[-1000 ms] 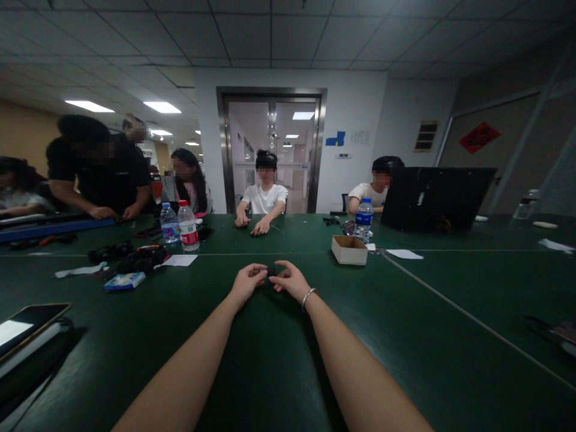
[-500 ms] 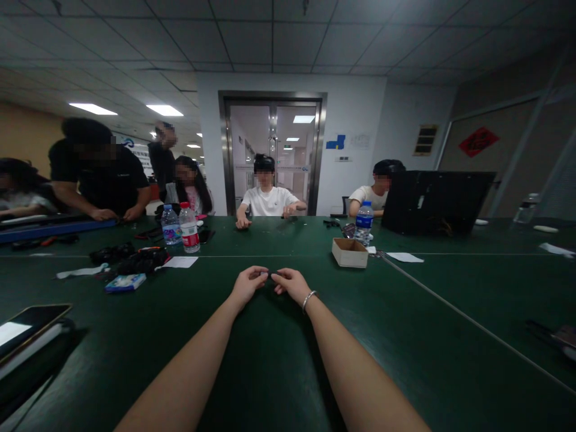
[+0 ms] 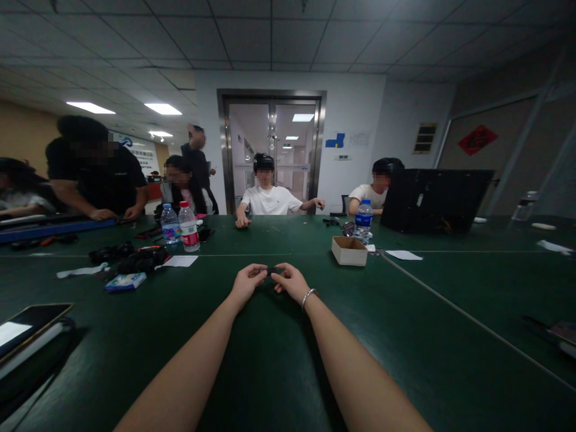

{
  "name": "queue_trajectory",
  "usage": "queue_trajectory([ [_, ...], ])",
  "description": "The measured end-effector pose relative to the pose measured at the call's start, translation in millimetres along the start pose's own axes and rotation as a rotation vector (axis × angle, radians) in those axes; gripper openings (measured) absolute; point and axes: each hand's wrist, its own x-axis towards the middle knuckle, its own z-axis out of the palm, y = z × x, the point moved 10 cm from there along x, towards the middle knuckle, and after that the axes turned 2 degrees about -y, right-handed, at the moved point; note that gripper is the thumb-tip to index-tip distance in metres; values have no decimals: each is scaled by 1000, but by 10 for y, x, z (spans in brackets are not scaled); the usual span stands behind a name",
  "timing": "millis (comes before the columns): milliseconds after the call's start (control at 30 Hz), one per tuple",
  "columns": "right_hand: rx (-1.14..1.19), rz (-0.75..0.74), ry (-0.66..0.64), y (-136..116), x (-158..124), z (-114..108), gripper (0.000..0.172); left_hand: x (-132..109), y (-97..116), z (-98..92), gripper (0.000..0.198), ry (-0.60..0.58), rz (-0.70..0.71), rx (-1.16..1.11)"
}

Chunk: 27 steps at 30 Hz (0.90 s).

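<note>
One lit phone (image 3: 38,324) lies at the near left of the green table (image 3: 279,372), and beyond it runs one long blue bar (image 3: 58,229) with a person in black (image 3: 101,171) bent over it, one of four people on that side. One blue-and-white packet (image 3: 125,282) comes next, then two bottles, a blue-capped bottle (image 3: 170,227) just beside a red-capped bottle (image 3: 189,231), with one paper sheet (image 3: 182,261) near them. The left hand (image 3: 249,282) pinches one small dark piece (image 3: 270,272) between thumb and forefinger, its other fingers curled; the right hand (image 3: 290,281), wearing one bracelet (image 3: 308,298), seems to grip the opposite end likewise, the piece sitting between both sets of fingertips. One person in white (image 3: 270,201) sits across. Rightward stand one open box (image 3: 350,252), a third bottle (image 3: 363,221), a second sheet (image 3: 404,255), one black monitor (image 3: 436,201) with one person behind it, and a fourth bottle (image 3: 525,207).
</note>
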Motion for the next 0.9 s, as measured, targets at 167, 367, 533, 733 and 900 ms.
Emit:
queue_trajectory([
  [167, -6, 82, -5, 47, 8, 5, 31, 20, -19, 32, 41, -50, 33, 4],
  [367, 18, 53, 17, -30, -33, 6, 27, 34, -44, -13, 42, -3, 21, -21],
  [533, 27, 31, 9, -11, -15, 2, 28, 13, -17, 13, 41, -18, 10, -4],
  [733, 1, 64, -6, 34, -1, 4, 28, -11, 19, 50, 38, -47, 6, 9],
  [900, -21, 73, -3, 1, -30, 2, 29, -19, 32, 51, 39, -47, -3, 20],
])
